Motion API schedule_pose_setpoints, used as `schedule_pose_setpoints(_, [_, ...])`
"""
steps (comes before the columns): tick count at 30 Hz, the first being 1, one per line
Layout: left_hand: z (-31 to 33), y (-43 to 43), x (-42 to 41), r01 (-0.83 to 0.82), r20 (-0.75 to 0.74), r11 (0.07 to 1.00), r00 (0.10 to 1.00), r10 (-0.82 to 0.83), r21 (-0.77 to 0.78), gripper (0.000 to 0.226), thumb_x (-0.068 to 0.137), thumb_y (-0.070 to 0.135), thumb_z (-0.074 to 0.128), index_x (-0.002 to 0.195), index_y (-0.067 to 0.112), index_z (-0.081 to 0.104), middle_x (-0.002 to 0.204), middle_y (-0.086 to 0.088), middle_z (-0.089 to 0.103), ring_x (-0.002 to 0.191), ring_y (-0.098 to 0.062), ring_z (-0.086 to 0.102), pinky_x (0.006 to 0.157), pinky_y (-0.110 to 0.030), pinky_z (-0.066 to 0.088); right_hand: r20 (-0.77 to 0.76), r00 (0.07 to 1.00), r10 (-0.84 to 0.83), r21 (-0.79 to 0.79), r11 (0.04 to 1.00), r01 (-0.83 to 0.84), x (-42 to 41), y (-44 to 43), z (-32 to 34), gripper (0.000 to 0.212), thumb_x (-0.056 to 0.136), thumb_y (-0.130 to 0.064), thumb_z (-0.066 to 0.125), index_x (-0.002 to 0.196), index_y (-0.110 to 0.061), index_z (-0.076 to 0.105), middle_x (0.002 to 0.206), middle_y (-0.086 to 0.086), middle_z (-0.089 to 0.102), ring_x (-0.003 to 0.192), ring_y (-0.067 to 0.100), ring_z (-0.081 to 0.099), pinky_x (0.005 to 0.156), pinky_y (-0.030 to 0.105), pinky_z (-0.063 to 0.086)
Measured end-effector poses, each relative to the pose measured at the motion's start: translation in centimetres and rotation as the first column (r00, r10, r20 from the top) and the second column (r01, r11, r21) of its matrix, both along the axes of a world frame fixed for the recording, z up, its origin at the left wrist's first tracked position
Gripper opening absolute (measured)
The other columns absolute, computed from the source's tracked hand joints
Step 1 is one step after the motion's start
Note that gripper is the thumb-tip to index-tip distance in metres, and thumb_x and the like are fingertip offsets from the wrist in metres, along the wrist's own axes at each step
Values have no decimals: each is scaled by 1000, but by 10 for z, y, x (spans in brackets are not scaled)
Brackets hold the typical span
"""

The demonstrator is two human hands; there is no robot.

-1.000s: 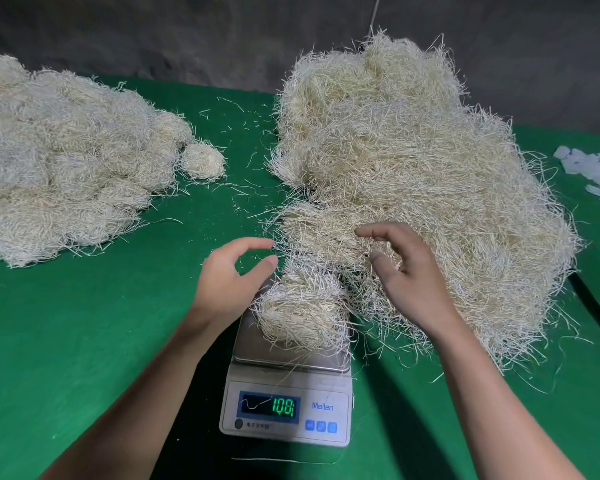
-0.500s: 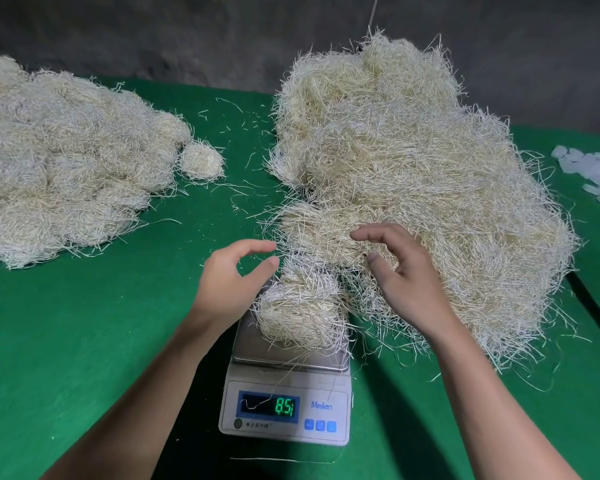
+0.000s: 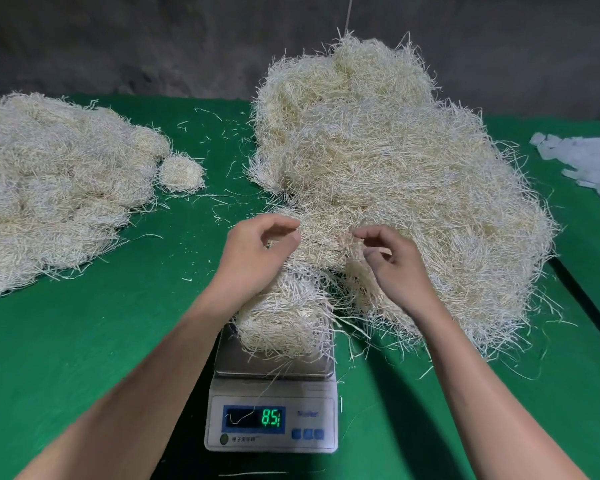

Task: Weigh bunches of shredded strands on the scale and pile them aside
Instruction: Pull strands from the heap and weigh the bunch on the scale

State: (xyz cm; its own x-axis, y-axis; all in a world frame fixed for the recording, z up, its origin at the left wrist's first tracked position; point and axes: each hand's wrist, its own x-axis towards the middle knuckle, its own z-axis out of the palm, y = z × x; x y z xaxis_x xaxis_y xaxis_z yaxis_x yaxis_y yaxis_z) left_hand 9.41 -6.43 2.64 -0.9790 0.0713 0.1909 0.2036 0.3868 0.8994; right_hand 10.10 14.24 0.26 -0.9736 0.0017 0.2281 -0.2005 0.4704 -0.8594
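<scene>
Pale shredded bunch [image 3: 284, 327] heaped on scale [image 3: 271, 424] pan, far end running into loose heap [image 3: 395, 168] on green counter [image 3: 84, 341]. Left grip [image 3: 257, 251] and right grip [image 3: 392, 261] half curled at heap's near edge; cannot tell whether strands pinched. Best to add small pinches, part bunch from heap, lift clear before reading. Display: 85, last mark unclear; brand word blurred.
</scene>
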Motion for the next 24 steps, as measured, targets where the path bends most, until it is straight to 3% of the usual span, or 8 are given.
schedule_pose_setpoints(3, [11, 30, -17, 57, -8, 996, 998, -58, -64, 18, 87, 19, 66, 104, 23, 68, 94, 18, 65, 85, 7, 60, 77, -5, 44, -1, 990, -139, 69, 988, 139, -26, 27, -2, 31, 89, 1, 52, 109, -21, 58, 114, -3, 58, 96, 7, 54, 74, 11, 38])
schedule_pose_setpoints(8, [24, 81, -46, 100, -40, 984, 993, -107, -150, 18, 88, 17, 64, 106, 17, 69, 95, 8, 67, 84, -4, 61, 69, 0, 44, 28, 924, -382, 375, 861, 344, -78, 73, -14, 55, 81, -16, 70, 130, -10, 47, 129, 13, 49, 109, 24, 52, 90, 33, 43])
schedule_pose_setpoints(12, [30, 117, -71, 90, -10, 975, 996, -94, -205, 20, 90, 14, 61, 110, 14, 67, 101, 1, 68, 88, -11, 63, 81, -18, 48, 128, 930, -345, 547, 807, 224, -97, 85, -29, 88, 74, -33, 77, 144, -18, 26, 140, 14, 35, 119, 28, 47, 92, 37, 44])
schedule_pose_setpoints(15, [34, 133, -89, 58, 187, 995, 981, -42, -84, 23, 90, 10, 60, 113, 11, 63, 101, -3, 67, 77, -12, 63, 72, -22, 50, 225, 945, -238, 659, 751, 32, -110, 96, -27, 58, 84, -20, 66, 136, -19, 41, 130, 11, 51, 102, 23, 56, 79, 30, 46])
schedule_pose_setpoints(17, [33, 138, -100, 67, 310, 998, 949, -60, -12, 39, 86, 7, 64, 124, 10, 55, 108, -4, 63, 84, -12, 62, 75, -25, 51, 157, 963, -221, 472, 873, 124, -119, 104, -13, 24, 88, -14, 59, 112, -14, 61, 111, 5, 62, 88, 14, 58, 75, 23, 44])
schedule_pose_setpoints(19, [28, 143, -109, 141, 315, 984, 944, -100, -108, 72, 76, 7, 73, 138, 18, 40, 124, 2, 51, 105, -14, 53, 90, -30, 46, 130, 976, -174, -12, 984, 177, -121, 106, 12, 7, 90, -10, 59, 88, -15, 63, 89, 0, 60, 61, -2, 53, 58, 18, 47])
schedule_pose_setpoints(21, [27, 156, -116, 228, 333, 962, 928, -167, -153, 97, 68, 8, 79, 146, 25, 25, 127, 6, 41, 113, -15, 46, 98, -34, 42, 107, 994, -25, -360, 931, 62, -117, 104, 39, 9, 87, -1, 59, 87, -9, 60, 77, -1, 54, 42, -7, 48, 40, 10, 37])
schedule_pose_setpoints(24, [22, 182, -126, 222, 354, 974, 914, -196, -34, 79, 66, -1, 76, 134, 22, 43, 117, 7, 50, 105, -15, 56, 92, -32, 50, 89, 985, 150, -426, 899, -99, -117, 99, 63, 15, 83, 2, 63, 94, -7, 60, 79, 3, 60, 53, -1, 58, 50, 13, 46])
